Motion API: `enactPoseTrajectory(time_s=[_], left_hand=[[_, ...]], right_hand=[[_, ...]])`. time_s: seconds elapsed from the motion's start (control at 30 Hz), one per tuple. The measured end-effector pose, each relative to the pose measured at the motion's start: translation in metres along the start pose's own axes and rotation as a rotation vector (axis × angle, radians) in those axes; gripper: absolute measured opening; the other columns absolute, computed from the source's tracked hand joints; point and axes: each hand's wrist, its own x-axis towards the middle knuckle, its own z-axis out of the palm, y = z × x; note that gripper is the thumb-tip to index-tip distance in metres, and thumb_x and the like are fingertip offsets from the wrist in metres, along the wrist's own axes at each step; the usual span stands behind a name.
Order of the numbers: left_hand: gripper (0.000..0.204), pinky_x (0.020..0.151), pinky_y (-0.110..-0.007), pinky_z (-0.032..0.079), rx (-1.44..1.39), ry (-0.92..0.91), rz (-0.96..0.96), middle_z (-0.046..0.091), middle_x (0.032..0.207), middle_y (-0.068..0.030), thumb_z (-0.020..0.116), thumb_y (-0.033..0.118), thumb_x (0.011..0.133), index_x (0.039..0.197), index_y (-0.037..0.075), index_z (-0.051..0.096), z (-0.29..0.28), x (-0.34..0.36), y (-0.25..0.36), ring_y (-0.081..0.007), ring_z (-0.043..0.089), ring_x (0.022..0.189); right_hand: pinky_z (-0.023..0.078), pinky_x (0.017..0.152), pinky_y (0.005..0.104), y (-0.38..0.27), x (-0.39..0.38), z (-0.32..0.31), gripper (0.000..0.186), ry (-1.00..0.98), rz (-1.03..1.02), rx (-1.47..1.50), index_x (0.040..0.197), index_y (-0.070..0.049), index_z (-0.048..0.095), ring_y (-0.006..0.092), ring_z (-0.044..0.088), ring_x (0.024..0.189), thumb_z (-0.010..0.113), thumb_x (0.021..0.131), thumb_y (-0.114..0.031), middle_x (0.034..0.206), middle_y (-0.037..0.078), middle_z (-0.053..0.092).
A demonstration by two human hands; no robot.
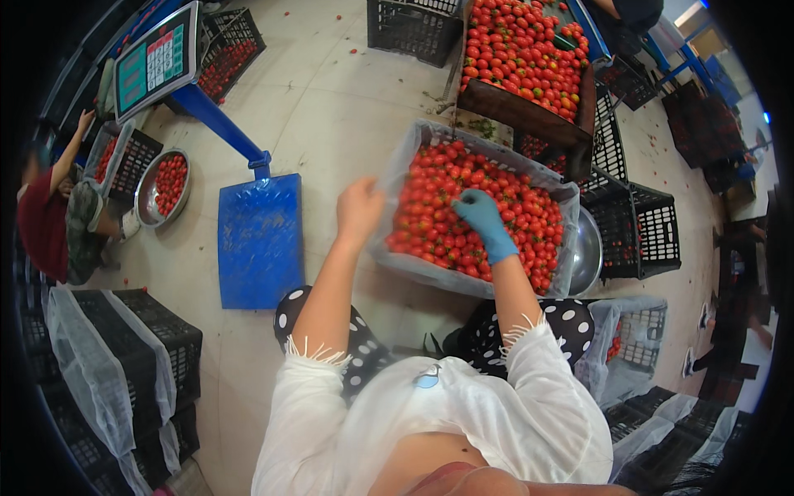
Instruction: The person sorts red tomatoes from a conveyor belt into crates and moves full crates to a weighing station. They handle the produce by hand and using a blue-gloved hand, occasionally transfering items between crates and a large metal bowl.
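Note:
In front of me is a crate (565, 248) lined with clear plastic film and filled with small red cherry tomatoes (438, 223), some with green stems. My right hand (484, 219), in a blue-green glove, is over the middle of the tomatoes with its fingers curled together at their surface. Whatever it may pinch is hidden by the glove. Just outside the crate's left side hovers my bare left hand (360, 211). Motion smears its fingers, and nothing can be made out in them.
A blue platform scale (261, 240) stands to the left. Ahead, a brown-edged tray (529, 112) holds more tomatoes. A metal bowl (585, 252) and black crates (653, 231) are at the right. At far left, another person (50, 215) is beside a tomato-filled bowl (149, 213).

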Motion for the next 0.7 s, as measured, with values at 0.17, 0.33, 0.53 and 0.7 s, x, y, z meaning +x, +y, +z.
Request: enactPoseTrajectory(time_s=[0.17,0.33,0.53,0.7], left_hand=[[0.030,0.074,-0.031,0.050,-0.023,0.003,0.008,0.065,0.094,-0.0154,0.061,0.013,0.077,0.103,-0.001,0.060,-0.001,0.000,-0.005,-0.0225,0.065,0.083],[0.033,0.076,-0.035,0.049,0.067,-0.361,0.166,0.063,0.099,-0.0149,0.064,0.012,0.073,0.104,0.004,0.060,0.037,-0.021,0.017,-0.0252,0.062,0.089],[0.030,0.077,-0.042,0.047,0.381,-0.397,0.371,0.053,0.102,-0.0150,0.060,0.011,0.072,0.102,0.008,0.058,0.087,-0.053,0.000,-0.0347,0.055,0.088],[0.017,0.070,-0.041,0.046,0.207,-0.242,0.238,0.051,0.088,-0.0146,0.057,0.006,0.070,0.086,0.006,0.057,0.065,-0.025,0.012,-0.0323,0.055,0.082]], right_hand=[[0.044,0.060,0.0254,-0.045,0.009,-0.006,0.031,-0.107,0.130,1.148,0.107,-0.011,0.056,0.0099,0.051,0.063,0.061,0.079,-0.024,0.083,0.001,0.062],[0.049,0.073,0.0411,-0.047,0.086,0.039,0.028,0.208,-0.285,-0.228,0.099,-0.007,0.062,0.0307,0.062,0.079,0.057,0.077,-0.024,0.093,0.015,0.065],[0.047,0.075,0.0404,-0.050,0.105,0.053,0.030,-0.142,-0.194,-0.660,0.090,-0.011,0.064,0.0323,0.060,0.086,0.058,0.076,-0.037,0.092,0.014,0.064],[0.048,0.073,0.0399,-0.046,0.083,0.041,0.031,-0.015,-0.309,-0.465,0.095,-0.011,0.063,0.0304,0.061,0.082,0.059,0.076,-0.036,0.091,0.013,0.064]])
